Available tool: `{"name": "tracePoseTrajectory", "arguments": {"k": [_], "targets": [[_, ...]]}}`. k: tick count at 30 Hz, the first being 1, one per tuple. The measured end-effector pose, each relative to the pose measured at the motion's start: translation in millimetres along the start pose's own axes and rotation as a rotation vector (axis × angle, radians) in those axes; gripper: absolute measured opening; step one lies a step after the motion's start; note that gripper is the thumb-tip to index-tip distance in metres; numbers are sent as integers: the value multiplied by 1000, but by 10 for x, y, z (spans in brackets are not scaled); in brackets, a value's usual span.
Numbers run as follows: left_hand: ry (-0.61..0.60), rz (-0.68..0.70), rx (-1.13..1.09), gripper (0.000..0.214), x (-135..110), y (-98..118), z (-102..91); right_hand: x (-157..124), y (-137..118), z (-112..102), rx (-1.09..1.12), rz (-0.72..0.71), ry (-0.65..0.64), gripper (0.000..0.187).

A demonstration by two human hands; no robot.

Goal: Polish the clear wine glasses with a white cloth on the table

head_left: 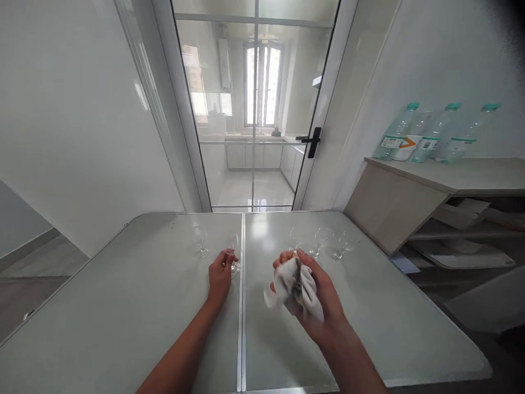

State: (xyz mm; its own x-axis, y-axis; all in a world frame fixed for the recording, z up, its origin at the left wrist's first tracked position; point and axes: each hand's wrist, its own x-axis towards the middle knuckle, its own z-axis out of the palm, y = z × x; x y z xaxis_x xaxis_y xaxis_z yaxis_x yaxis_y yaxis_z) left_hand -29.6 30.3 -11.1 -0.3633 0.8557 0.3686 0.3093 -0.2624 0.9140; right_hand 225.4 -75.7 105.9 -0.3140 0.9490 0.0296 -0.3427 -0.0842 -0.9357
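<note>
My left hand (220, 275) rests on the grey table (123, 306) with its fingers closed round the stem of a clear wine glass (234, 253) near the table's middle seam. Another clear glass (202, 243) stands just to its left. My right hand (315, 298) is raised over the table, gripping a crumpled white cloth (293, 287). Beyond the right hand stand three more clear glasses: one (294, 241) partly behind my fingers, one (320, 243) to its right, and one (343, 246) further right.
A glass sliding door (254, 109) with a black handle (311, 141) stands behind the table. A wooden shelf unit (430, 186) at right carries three plastic water bottles (435, 134). White walls flank the door.
</note>
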Motion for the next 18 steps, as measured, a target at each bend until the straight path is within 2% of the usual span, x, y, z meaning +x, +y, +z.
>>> {"name": "tracePoseTrajectory", "arguments": {"k": [2,4,6,8,11,13,15,18], "targets": [[-14,0,15,37,-14,20,13,211,155,-21,76,31,61,33],[-31,-7,15,36,-15,61,52,401,349,-85,256,161,159,31],[-43,-7,21,37,14,146,112,543,515,-164,459,292,238,21],[-63,24,58,38,83,267,175,644,596,-226,561,330,260,11],[-138,140,203,36,233,407,224,789,563,-270,532,294,234,18],[-173,235,292,31,313,404,205,912,514,-285,446,241,247,27],[-210,323,360,27,342,317,158,1050,493,-305,329,128,316,30],[-246,488,484,25,303,120,96,1232,519,-349,50,-115,430,34]]}}
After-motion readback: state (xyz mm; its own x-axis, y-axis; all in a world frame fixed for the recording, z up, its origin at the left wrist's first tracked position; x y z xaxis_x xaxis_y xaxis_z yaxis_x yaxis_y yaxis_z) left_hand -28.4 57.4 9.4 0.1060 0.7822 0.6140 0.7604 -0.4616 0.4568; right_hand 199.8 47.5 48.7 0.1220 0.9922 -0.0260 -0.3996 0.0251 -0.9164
